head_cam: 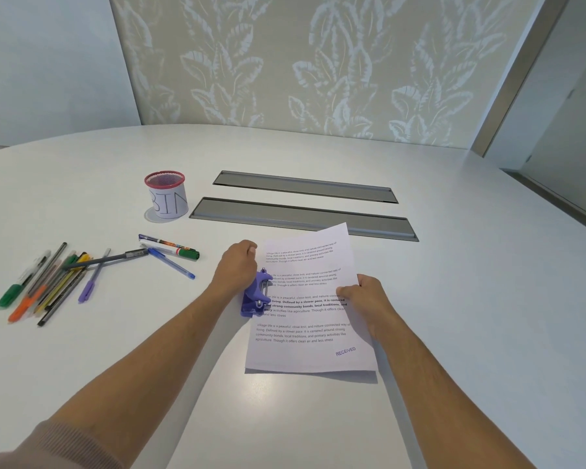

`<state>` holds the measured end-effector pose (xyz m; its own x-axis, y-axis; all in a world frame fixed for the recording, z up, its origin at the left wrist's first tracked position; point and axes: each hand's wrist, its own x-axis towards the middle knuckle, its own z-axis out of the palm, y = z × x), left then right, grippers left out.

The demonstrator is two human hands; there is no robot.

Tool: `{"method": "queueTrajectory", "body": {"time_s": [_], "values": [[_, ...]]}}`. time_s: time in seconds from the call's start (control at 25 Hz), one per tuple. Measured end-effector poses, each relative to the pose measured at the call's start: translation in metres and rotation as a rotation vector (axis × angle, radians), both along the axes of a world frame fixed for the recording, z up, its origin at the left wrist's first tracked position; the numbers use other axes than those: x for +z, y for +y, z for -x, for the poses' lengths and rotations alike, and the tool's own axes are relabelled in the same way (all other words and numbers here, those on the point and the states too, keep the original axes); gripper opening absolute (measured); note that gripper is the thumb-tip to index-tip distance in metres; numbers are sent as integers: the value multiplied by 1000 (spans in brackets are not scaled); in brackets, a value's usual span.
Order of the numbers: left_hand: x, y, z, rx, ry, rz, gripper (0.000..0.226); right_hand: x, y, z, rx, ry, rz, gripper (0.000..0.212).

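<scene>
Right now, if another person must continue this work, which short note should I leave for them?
Left hand: grips the purple hole punch on the white table.
Right hand: pinches the right edge of the printed sheet.
Done: the sheet bears a RECEIVED stamp, and its left edge sits in the punch.
Left: whether holes are cut cannot be seen; probably press down, then draw the sheet out.
Aside: loose pens and a cup marked BIN are at the left, apart from both hands.
</scene>
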<state>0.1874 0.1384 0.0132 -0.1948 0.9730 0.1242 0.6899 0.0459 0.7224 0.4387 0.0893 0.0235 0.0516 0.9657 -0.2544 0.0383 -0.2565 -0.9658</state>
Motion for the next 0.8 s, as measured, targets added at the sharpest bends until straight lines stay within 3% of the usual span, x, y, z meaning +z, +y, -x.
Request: {"method": "queueTrajectory", "body": {"time_s": [0.44, 0.8], "values": [[-7, 6, 3, -71, 273, 70, 37, -3, 9, 1, 1, -109, -3, 15], [-18, 13, 8, -57, 393, 188, 44, -6, 7, 1, 17, -39, 25, 16]]}}
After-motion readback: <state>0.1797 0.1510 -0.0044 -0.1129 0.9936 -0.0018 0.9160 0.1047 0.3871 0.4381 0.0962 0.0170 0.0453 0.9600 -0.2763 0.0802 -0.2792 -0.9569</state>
